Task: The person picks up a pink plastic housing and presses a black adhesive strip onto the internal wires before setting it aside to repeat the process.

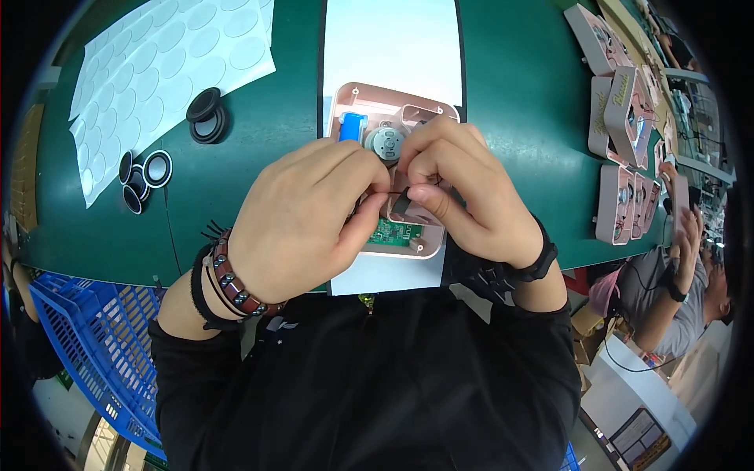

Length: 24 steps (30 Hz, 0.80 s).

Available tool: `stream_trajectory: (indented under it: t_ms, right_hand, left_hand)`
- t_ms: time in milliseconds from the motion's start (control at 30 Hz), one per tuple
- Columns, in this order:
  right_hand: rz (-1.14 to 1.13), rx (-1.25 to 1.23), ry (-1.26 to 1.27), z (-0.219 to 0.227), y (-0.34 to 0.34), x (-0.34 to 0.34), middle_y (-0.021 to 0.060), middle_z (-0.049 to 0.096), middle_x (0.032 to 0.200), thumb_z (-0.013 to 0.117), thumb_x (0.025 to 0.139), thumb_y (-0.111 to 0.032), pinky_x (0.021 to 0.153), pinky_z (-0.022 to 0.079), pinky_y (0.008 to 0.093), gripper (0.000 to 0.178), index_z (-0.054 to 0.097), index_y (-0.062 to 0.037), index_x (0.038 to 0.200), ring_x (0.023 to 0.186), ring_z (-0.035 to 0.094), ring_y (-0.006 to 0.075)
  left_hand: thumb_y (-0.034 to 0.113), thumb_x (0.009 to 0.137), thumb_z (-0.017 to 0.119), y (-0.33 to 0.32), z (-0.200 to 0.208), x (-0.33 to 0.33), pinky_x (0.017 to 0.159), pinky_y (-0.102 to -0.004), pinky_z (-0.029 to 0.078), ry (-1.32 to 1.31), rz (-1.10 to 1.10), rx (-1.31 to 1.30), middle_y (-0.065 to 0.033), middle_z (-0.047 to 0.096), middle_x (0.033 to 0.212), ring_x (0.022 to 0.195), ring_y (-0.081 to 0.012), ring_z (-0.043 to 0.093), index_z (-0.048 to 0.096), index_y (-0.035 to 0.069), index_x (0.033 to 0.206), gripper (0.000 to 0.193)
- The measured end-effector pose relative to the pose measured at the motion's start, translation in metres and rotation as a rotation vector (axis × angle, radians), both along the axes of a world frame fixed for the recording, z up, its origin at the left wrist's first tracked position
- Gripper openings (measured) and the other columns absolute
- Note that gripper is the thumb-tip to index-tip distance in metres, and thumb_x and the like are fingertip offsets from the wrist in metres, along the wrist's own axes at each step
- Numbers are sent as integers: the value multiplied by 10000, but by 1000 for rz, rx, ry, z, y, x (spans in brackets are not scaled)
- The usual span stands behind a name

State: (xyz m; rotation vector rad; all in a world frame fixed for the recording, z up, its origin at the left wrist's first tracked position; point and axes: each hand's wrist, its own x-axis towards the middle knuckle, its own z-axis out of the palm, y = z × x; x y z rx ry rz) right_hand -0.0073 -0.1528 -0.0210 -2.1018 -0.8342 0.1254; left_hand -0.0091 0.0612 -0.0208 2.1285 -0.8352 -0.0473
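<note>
Pink casing (377, 90) lies on white paper (390, 39), green table (518, 118) beneath, crate (93, 349) alongside.

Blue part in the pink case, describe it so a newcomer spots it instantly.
On the green table, the left hand and right hand are over a pink case. Toward its far left corner sits the blue part. Its colour sets it apart from the silver disc to its right and the green circuit board nearer the person.
</note>
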Motion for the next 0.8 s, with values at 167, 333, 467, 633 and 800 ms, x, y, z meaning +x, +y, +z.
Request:
stream_trajectory:
  t_ms: [167,333,467,633,800]
  right_hand:
    - [7,5,-61,0,3,2,87,564,949,658,807,-26,753,429,355,133,531,-32,845,849,548,261]
    - [2,-23,-94,-1,5,2,100,559,929,685,774,-18,731,437,356,175,525,-25,843,808,543,281]
    - [-5,-33,-114,-2,6,2,105,560,924,694,767,-27,720,439,358,190,521,-24,847,790,540,286]
    - [-25,-57,-118,4,7,-2,93,567,924,729,759,-91,711,435,348,229,532,-39,863,788,546,278]
    - [-111,-165,-310,1,13,-10,77,571,925,766,725,-166,722,425,346,282,555,-60,879,789,554,263]
  left_hand:
    - [2,763,692,0,0,0,643,-368,455,25,-11,-7,-91,589,802,734,-285,578,582,37,864,154]
    - [13,767,700,1,0,0,642,-368,452,29,-22,0,-91,587,800,735,-283,575,583,38,865,155]
    - [13,765,700,0,0,0,640,-368,452,26,-27,1,-91,585,797,731,-283,575,584,36,867,156]
    - [8,764,695,1,1,0,632,-366,445,21,-19,0,-91,584,796,718,-283,567,581,37,861,152]
    - [-9,768,671,0,1,1,628,-367,439,19,-9,-1,-92,581,795,711,-293,559,569,33,865,147]
